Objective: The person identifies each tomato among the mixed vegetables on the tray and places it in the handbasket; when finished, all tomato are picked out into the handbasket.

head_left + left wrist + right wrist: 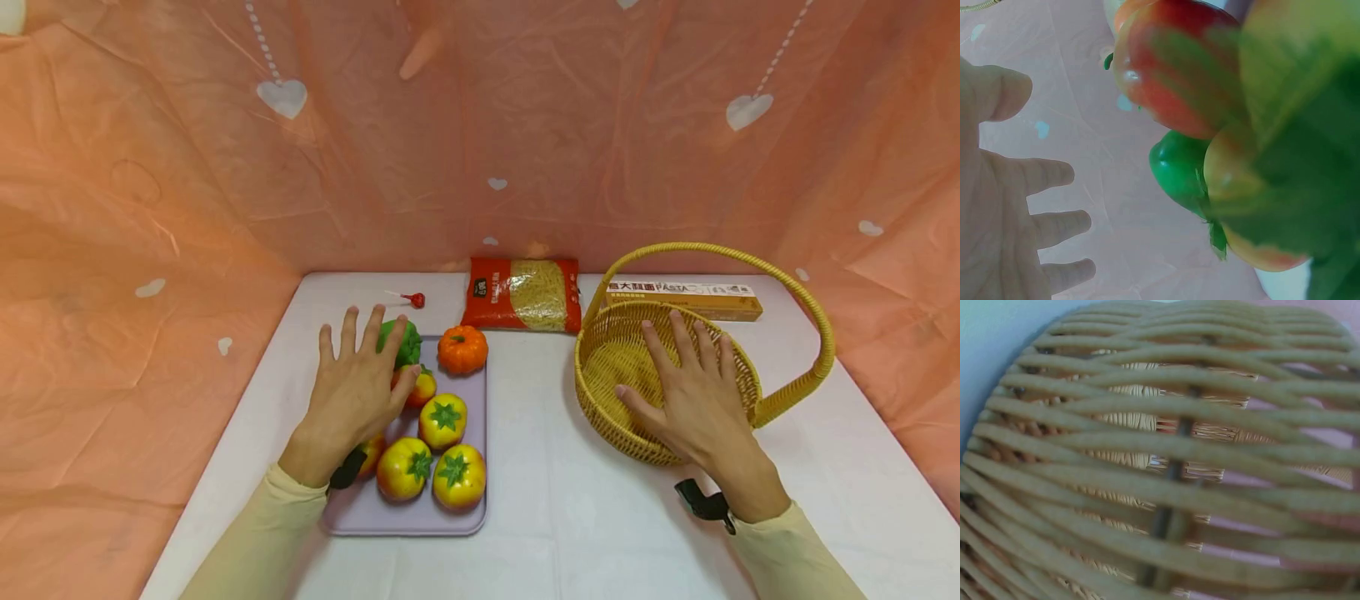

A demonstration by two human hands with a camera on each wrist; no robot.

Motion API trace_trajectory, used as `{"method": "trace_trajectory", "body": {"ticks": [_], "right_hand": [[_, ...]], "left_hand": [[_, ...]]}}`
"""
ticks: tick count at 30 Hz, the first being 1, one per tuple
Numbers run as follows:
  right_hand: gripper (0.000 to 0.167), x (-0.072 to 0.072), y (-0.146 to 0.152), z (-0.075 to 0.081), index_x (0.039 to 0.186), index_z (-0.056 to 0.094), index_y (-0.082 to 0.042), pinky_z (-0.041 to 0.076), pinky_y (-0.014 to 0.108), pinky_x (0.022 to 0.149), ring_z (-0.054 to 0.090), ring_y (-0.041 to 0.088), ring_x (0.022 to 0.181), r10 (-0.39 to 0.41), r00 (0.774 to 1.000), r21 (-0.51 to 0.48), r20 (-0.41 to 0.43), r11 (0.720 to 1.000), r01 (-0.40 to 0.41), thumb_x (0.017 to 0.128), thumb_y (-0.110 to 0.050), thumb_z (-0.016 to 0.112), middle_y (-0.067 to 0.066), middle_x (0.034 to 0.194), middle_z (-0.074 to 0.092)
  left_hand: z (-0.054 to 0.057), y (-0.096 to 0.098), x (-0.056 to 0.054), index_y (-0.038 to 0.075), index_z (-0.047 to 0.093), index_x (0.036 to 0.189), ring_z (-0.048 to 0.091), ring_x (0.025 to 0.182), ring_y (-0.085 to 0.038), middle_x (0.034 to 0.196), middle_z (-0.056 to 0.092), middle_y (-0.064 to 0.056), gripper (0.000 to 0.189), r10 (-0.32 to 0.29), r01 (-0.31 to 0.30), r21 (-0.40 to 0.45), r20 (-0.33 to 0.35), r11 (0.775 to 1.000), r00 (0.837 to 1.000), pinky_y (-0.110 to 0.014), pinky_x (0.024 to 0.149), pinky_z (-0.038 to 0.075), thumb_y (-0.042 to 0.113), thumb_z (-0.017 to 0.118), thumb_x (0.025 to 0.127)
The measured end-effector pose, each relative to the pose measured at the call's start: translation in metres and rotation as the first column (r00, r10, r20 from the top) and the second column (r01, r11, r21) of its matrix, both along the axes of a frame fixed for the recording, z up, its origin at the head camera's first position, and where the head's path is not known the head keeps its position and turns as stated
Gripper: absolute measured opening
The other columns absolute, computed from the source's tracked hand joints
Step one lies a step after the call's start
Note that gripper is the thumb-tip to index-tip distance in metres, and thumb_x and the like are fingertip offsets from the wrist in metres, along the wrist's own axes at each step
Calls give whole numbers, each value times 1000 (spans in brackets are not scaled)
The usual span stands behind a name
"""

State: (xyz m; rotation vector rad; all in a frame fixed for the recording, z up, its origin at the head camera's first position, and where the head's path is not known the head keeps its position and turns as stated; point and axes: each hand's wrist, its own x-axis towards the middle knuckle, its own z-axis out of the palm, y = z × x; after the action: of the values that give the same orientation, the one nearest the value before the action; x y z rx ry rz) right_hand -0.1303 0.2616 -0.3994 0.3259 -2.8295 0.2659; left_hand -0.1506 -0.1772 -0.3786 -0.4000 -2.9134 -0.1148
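My left hand (pixel 352 387), fingers spread and straight, hovers over the left side of a lilac tray (pixel 405 523). Around it on the tray lie several yellow-red tomatoes (pixel 442 422) with green leafy tops, a green bell pepper (pixel 407 346) partly hidden by the fingers, and a small orange pumpkin (pixel 462 350). In the left wrist view the fingers are apart from the green pepper (pixel 1179 165) and hold nothing. My right hand (pixel 697 404) is spread flat above a woven basket (pixel 600 417) with a tall handle. Only basket weave (pixel 1147 444) fills the right wrist view.
A red bag of pasta (pixel 521 294) lies at the back middle of the white table. Behind the basket is a long pasta box (pixel 682 300). A red lollipop (pixel 416 299) lies behind the tray. Orange cloth (pixel 450 142) hangs around the table.
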Motion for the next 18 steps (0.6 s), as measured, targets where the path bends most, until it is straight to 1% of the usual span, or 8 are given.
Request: {"method": "trace_trajectory", "body": {"ticks": [5,7,10,12,14,16,18], "right_hand": [[95,0,0,1,173,34,-14,7,79,129,23,63,158,6,1000,-9,-10,1000,-6,100,-67,62,29,179,21],[95,0,1,3,172,35,-12,9,79,129,24,63,158,15,1000,-19,-21,1000,-15,99,-66,64,29,179,23],[95,1,2,7,171,37,-10,12,79,128,26,62,157,46,998,-39,-51,998,-48,98,-64,66,30,177,25],[94,2,3,10,170,38,-9,14,78,129,28,61,156,80,994,-66,-77,994,-85,99,-62,67,30,176,27],[91,4,4,12,170,38,-9,15,75,131,30,60,156,119,987,-102,-104,986,-130,99,-58,69,30,175,31],[89,7,4,14,170,38,-11,14,71,133,32,59,156,163,979,-150,-121,972,-181,99,-52,72,29,174,35],[87,10,3,16,171,39,-14,16,67,135,34,56,156,209,970,-200,-126,952,-231,98,-45,75,25,173,38]], "left_hand": [[2,-1,-1,12,39,171,19,163,-56,178,29,-25,72,6,-6,0,20,1000,1000,-81,127,14,49,54,110],[4,-3,-2,13,36,172,16,164,-55,179,26,-25,73,9,-9,4,39,1000,999,-81,128,13,50,52,111],[10,-12,-3,13,32,173,14,165,-55,180,24,-24,73,3,-5,38,61,999,998,-81,128,11,48,51,112],[14,-22,-3,12,32,173,14,164,-55,179,25,-25,71,-12,8,83,57,997,998,-81,127,12,44,50,113],[18,-35,-5,9,33,172,18,162,-57,177,28,-27,68,-39,33,151,38,988,999,-81,126,14,39,51,113],[20,-49,-7,6,38,169,26,159,-57,173,35,-29,64,-73,72,234,-6,970,997,-80,126,19,30,53,112],[19,-64,-12,1,43,165,33,155,-58,168,42,-32,59,-108,119,316,-51,941,993,-77,126,24,21,55,111]]}}
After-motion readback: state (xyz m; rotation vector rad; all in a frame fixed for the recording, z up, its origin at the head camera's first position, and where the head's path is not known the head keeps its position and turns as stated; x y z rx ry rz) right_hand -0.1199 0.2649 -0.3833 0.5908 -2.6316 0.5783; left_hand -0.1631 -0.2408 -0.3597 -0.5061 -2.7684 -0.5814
